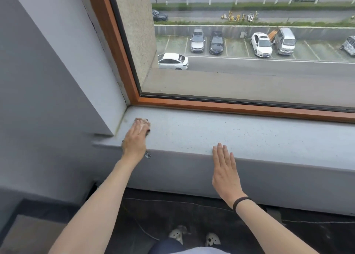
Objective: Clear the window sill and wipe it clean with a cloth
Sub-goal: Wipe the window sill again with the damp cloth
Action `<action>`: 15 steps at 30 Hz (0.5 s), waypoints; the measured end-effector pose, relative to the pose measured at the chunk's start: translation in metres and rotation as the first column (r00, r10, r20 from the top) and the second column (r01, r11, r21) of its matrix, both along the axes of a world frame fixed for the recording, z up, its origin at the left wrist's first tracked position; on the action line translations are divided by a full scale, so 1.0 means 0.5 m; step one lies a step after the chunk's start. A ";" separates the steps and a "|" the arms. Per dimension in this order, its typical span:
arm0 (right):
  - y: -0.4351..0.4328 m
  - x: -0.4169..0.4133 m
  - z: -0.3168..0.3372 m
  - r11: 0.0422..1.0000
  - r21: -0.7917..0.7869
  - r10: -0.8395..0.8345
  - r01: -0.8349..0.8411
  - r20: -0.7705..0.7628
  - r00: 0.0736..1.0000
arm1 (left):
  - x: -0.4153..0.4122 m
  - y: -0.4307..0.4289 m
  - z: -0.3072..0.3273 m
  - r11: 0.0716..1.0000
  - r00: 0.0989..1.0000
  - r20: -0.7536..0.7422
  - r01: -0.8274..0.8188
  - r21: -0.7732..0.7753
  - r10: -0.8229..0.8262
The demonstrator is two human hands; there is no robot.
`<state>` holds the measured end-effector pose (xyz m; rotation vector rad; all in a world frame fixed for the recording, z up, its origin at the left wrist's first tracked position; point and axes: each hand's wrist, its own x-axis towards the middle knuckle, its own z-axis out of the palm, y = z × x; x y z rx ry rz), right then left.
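The grey speckled window sill (240,136) runs across the view below a wood-framed window. My left hand (135,140) lies flat on a small pinkish patterned cloth (143,122) near the sill's left corner, pressing it down; the cloth shows past the fingertips and a dark corner hangs below the wrist. My right hand (225,173) is held flat with straight fingers against the sill's front edge, its fingertips reaching the top edge. It holds nothing. Nothing else stands on the visible sill.
The orange-brown window frame (230,105) borders the sill at the back. A grey wall (63,80) closes the sill's left end. Below lie a dark floor (192,211) and my white shoes (194,236).
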<state>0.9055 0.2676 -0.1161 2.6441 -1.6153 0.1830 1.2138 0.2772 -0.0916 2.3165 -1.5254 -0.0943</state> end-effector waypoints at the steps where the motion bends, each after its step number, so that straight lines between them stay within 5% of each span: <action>1: 0.002 0.002 -0.002 1.000 -0.001 -0.016 0.016 -0.004 1.000 | -0.027 0.001 0.001 0.999 1.000 0.019 0.010 -0.033 -0.010; 6: 0.006 0.004 -0.005 0.997 -0.022 -0.069 0.069 -0.018 0.997 | -0.065 0.067 -0.007 0.851 0.848 0.074 0.526 0.009 -0.525; 11: 0.011 0.006 -0.012 0.995 -0.031 -0.101 0.100 -0.044 0.994 | 0.078 0.033 -0.012 0.994 0.997 -0.006 0.080 0.073 -0.080; 13: 0.014 0.007 -0.014 0.993 -0.012 -0.115 0.115 -0.040 0.993 | 0.028 0.043 -0.018 0.997 0.998 0.027 0.052 0.053 -0.054; 15: 0.016 0.011 -0.015 0.991 -0.030 -0.130 0.129 -0.024 0.991 | -0.032 0.074 -0.022 0.979 0.979 0.049 0.195 0.066 -0.198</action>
